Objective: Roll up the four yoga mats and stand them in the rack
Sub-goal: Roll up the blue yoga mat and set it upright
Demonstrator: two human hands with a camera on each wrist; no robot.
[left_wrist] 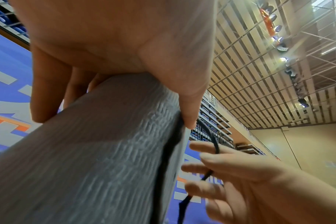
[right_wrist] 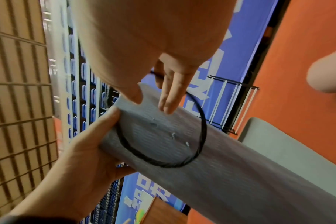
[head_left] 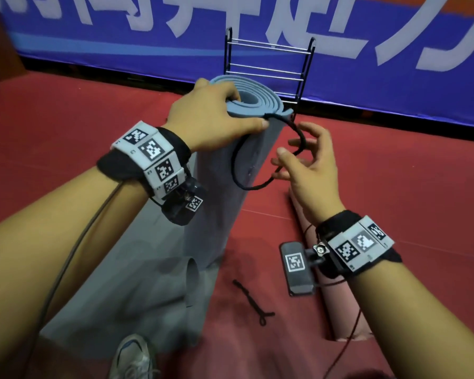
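Left hand (head_left: 205, 119) grips the top of the upright rolled grey mat (head_left: 225, 165); right hand (head_left: 304, 165), just beside the mat, pinches the black cord (head_left: 237, 170) looped across it.

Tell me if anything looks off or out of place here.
Mostly the black cord lying loose on the red floor, away from any mat. The grey mat the left hand grips isn't bound yet; the right hand holds its black loop only partly on.

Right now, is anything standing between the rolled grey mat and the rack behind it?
Nothing visible does. The left hand holds the rolled grey mat upright in front of the empty wire rack; the right hand holds a black cord loop at its side.
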